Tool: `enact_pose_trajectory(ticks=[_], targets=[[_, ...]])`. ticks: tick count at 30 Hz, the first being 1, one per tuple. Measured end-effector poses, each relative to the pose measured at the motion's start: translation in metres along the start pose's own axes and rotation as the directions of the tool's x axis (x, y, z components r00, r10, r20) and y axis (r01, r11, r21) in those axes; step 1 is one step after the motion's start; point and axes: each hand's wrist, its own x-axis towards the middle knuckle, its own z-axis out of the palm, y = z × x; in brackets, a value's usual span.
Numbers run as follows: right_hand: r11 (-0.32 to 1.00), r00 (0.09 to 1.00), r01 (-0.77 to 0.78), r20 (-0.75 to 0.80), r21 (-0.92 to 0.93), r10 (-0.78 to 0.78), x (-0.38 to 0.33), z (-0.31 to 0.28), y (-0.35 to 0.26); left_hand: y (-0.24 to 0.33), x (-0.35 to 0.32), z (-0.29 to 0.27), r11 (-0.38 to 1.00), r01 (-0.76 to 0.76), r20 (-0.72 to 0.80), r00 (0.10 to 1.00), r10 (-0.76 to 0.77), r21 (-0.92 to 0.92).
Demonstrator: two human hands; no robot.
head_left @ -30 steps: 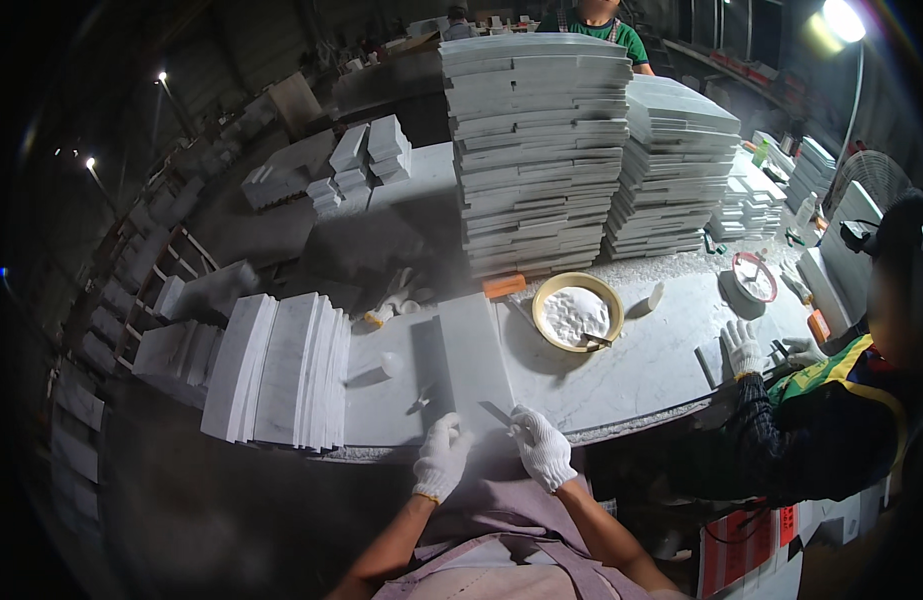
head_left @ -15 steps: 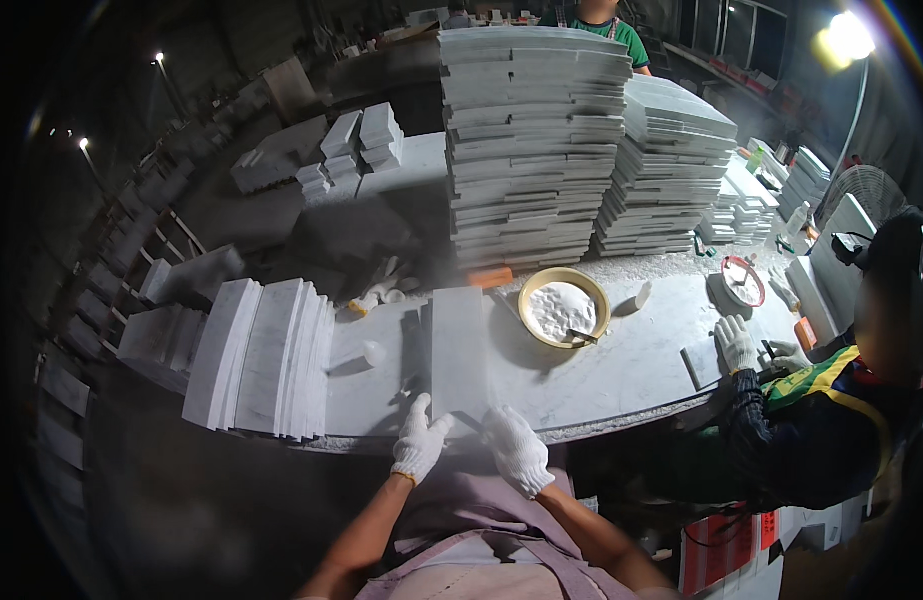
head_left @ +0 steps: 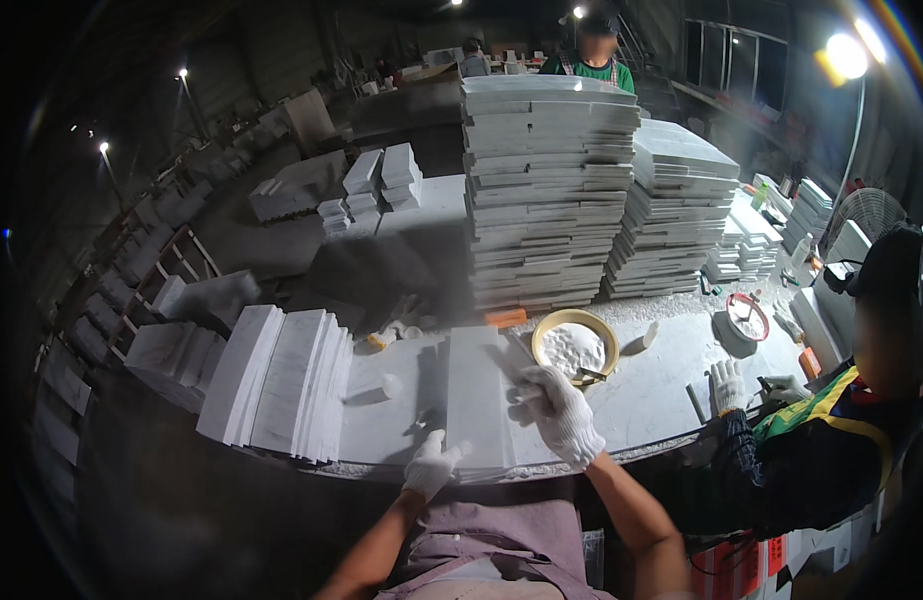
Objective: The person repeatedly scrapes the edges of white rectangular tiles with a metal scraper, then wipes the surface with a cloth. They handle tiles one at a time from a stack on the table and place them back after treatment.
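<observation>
Vs the earlier frames: both hands were down at the near end of the slab; the right hand [head_left: 561,412] has since moved up and now lies over the slab's right edge, about mid-length. The left hand [head_left: 431,465] has stayed at the near end.

White stone slab [head_left: 476,395] lies flat on the table [head_left: 671,375], long axis running away from the person, its near end at the table's near edge.

Hands, both in white gloves:
- Left: fingers curled onto the slab's near left corner, forearm coming up from the lower edge. Grip looks loose; can't tell if it actually clamps.
- Right: palm down, fingers spread and open, resting on the slab, forearm angled in from lower right.

Around it:
- Row of white slabs stood on edge [head_left: 281,380] at the table's left end, near the flat slab but apart from it.
- Yellow-rimmed bowl of white powder [head_left: 576,345] just right of the slab's far end.
- Tall slab stacks [head_left: 551,190] along the far edge.
- A co-worker's gloved hand [head_left: 726,385] at the right end of the table, well apart.

Bare table surface shows between bowl and co-worker's hand, and between slab and standing row.
</observation>
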Motion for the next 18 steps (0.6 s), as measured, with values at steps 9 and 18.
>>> enact_pose_trajectory(ticks=[9, 18], targets=[[0.654, 0.652, 0.757, 0.087, -0.007, -0.753, 0.048, 0.0, -0.182, 0.005, -0.005, -0.001, 0.997, 0.001, -0.015, 1.0, 0.0, 0.071], [0.9, 0.967, 0.213, -0.21, 0.379, -0.141, -0.008, -0.052, -0.029, 0.014, -0.007, -0.007, 0.997, 0.043, 0.061, 0.997, -0.039, -0.071]])
